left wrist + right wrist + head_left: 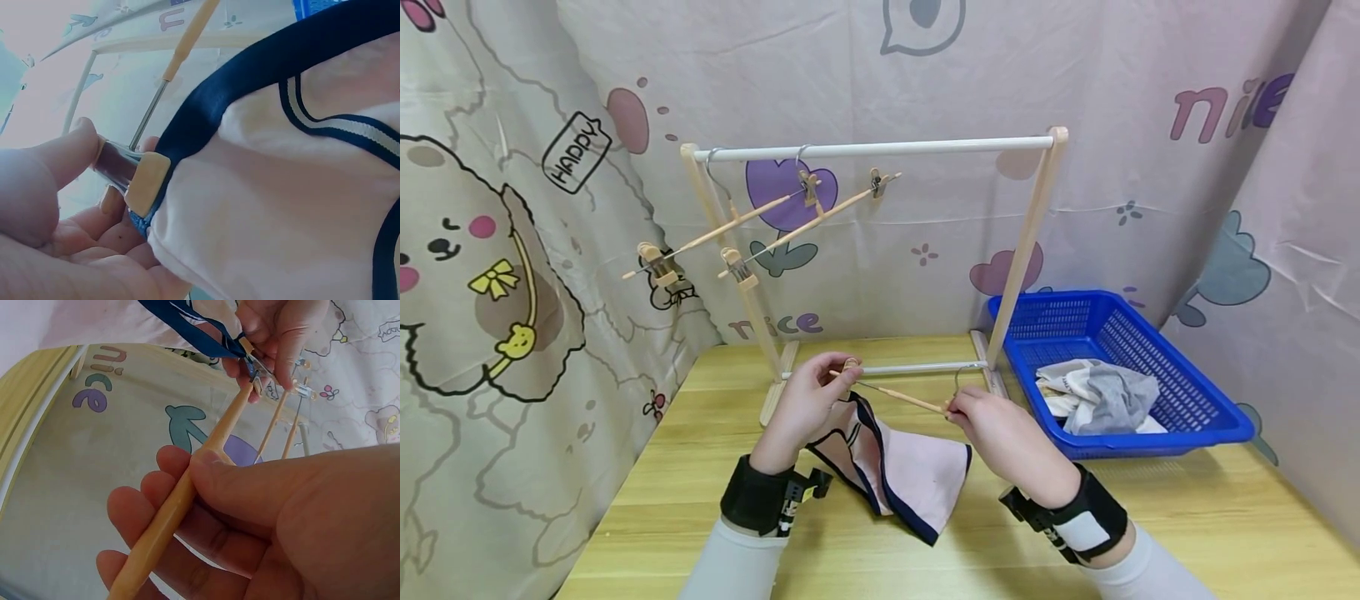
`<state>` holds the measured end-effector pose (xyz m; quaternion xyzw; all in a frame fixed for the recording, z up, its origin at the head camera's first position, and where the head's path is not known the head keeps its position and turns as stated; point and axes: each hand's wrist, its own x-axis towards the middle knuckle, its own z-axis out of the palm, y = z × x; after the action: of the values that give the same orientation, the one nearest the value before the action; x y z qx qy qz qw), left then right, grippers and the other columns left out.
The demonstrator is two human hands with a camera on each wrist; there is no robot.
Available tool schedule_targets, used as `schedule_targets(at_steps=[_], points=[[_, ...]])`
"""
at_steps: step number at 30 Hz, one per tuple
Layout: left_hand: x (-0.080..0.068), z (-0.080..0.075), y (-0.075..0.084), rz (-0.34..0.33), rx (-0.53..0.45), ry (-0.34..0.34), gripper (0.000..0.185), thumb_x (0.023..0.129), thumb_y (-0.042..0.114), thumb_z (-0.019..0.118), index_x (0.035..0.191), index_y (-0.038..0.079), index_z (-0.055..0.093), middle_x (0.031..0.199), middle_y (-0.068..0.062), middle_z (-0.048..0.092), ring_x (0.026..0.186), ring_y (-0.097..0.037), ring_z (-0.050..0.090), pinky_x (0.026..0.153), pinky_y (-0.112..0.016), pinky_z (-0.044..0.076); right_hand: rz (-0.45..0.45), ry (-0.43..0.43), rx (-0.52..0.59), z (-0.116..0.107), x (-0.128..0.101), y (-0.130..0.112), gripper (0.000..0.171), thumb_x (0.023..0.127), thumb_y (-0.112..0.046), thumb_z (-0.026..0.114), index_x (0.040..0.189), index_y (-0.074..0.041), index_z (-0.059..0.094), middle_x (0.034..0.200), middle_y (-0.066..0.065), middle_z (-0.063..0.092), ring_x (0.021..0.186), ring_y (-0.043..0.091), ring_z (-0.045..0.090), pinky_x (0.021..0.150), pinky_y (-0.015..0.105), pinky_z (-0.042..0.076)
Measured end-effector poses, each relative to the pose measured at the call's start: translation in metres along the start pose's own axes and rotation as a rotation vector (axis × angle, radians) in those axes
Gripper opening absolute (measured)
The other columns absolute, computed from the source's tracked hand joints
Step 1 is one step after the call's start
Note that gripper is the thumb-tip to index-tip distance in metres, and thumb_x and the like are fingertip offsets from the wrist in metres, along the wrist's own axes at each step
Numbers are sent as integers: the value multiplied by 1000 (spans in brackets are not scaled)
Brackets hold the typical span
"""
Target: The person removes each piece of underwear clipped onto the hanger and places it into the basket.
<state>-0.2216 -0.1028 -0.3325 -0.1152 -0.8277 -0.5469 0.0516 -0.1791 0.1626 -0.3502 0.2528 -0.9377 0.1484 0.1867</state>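
My left hand [808,404] pinches the wooden clip [149,182] at one end of a clip hanger [913,400]. Caught at that clip is the navy edge of a pale pink garment [925,471], which hangs down over the table. In the right wrist view my right hand [250,519] grips the hanger's wooden bar, thumb on top and fingers curled beneath. The hanger's metal hook rises beside my right hand in the head view. Its far end is hidden behind that hand.
Behind my hands stands a wooden rack [1030,233] with a white rail [880,150]. Two clip hangers [737,223] hang at its left end. A blue basket [1150,450] at the right holds several grey and white cloths [1101,396]. A patterned curtain [925,92] backs the table.
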Motion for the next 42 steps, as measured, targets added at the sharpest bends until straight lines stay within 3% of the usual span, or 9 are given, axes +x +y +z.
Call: schedule_targets(at_steps=[10,16,25,29,36,42], points=[[-3,2,8,44,-24,24,21,102,14,66,116,-1,70,109,-16,67,89,-17,57,77,-25,46,15,-20,-7,-1,0,1,4,96,-12,72,95,-9,74,86,-2,65,74,11,64,64,27,56],[-3,7,10,100,69,59,17,100,13,68,113,3,73,106,-12,72,95,-21,64,89,-34,52,11,-23,-20,-3,0,3,5,97,-13,72,95,-9,73,86,-2,67,72,10,64,62,27,56],[-7,17,12,164,112,116,14,98,14,72,108,6,74,106,-9,72,103,-26,65,96,-44,52,16,-50,-40,-6,1,8,4,98,-12,71,96,-9,72,86,-1,67,74,12,65,64,28,56],[-8,23,12,173,89,139,11,97,13,73,106,7,74,104,-9,72,101,-25,64,94,-43,51,12,-64,-56,-10,1,12,4,97,-12,71,95,-9,72,82,-2,65,72,10,62,64,27,56],[-10,30,17,247,57,170,8,95,9,75,101,5,74,99,-9,74,96,-24,65,89,-42,52,9,-74,-62,-12,1,16,5,97,-11,71,95,-7,72,80,-1,64,71,10,60,62,27,56],[-12,29,21,252,59,178,10,94,11,76,101,5,75,99,-9,73,95,-23,64,86,-41,51,14,-64,-36,-12,1,15,5,98,-10,70,95,-6,71,81,-1,64,73,10,60,63,28,56]])
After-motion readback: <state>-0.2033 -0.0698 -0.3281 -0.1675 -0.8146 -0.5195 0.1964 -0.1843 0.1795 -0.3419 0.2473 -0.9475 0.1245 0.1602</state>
